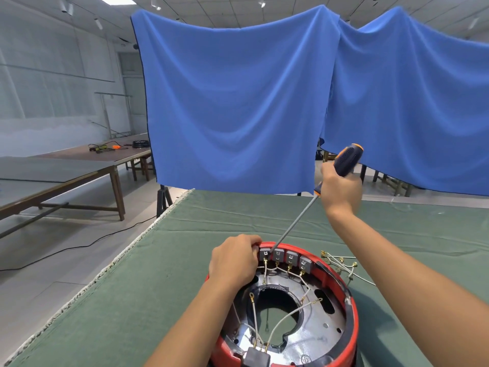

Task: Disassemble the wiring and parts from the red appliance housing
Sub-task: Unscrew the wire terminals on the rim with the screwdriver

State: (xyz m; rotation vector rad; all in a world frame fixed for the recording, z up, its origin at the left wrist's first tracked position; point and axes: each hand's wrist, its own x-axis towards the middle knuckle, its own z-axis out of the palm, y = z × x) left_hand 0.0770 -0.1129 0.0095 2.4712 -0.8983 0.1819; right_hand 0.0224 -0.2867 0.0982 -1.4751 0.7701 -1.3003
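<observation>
On green felt tabletop [185, 260], left hand [234, 258] fingers gripping round red plastic appliance housing [350, 308] rim, right hand [341, 188] clenched around blue-orange screwdriver [312, 207], tip at grey terminal block [264, 254].

Two bare arms, visible from the hands back to somewhere short of the elbows. Left hand [232, 256]: bare, shown from the back, with a row of low knuckle ridges and most fingertips out of sight. Left forearm [195, 319]: bare and smooth along its whole visible length, broadening toward the bottom of the view. Right hand [341, 190]: bare as well, slightly blurred, too soft to tell nails or finer detail. Right forearm [397, 266]: bare, long, tapering to a narrow wrist, broad and evenly rounded nearer the camera.
</observation>
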